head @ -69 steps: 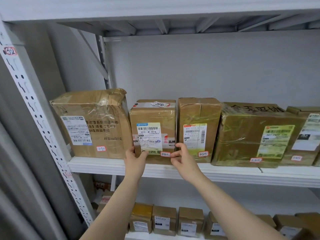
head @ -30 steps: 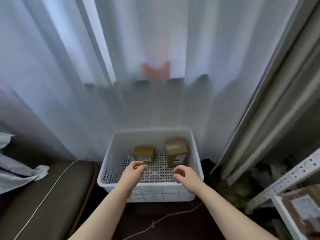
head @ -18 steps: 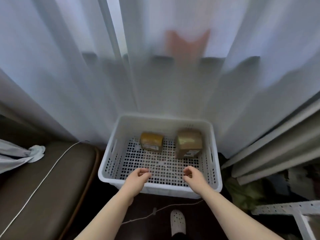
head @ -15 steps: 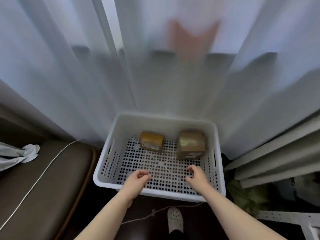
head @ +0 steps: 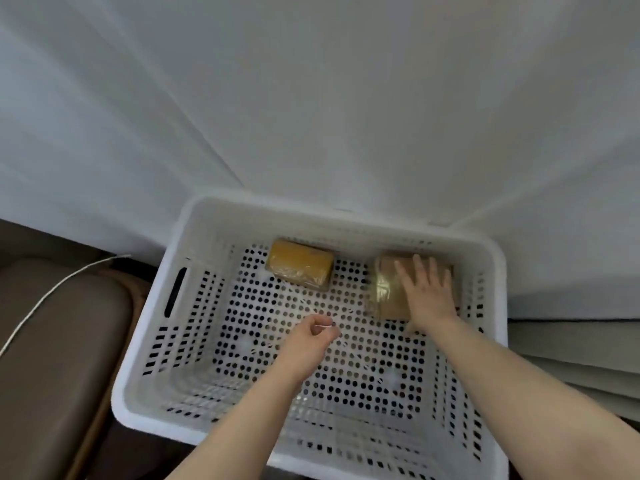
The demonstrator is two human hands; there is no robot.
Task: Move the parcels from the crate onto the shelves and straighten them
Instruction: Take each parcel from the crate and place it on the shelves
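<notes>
Two parcels lie in the crate, both on its perforated floor along the far wall. The right-hand parcel [head: 388, 292] is a brown box wrapped in clear tape, sitting in the far right corner, close to the right wall. The left-hand parcel [head: 299, 268] is smaller and yellower, also taped, and lies flat near the middle of the far wall. The two are apart, with bare floor between them.

My right hand [head: 427, 292] lies flat on top of the right-hand parcel, fingers straight and spread, palm down. The fingers are not wrapped round any edge of it. My left hand [head: 313, 336] hangs over the middle of the crate floor with its fingers loosely curled, gripping neither parcel and well short of the left-hand one. The hands are apart from each other.

The crate [head: 346, 220] is white plastic with round holes in its floor, slots in its walls and a handle cut-out in the left wall. Its far rim stands against a white curtain [head: 311, 98]. To the left lies a brown padded seat [head: 52, 341] with a white cable [head: 52, 292] running across it. To the right of the crate lie grey fabric folds [head: 571, 348].
</notes>
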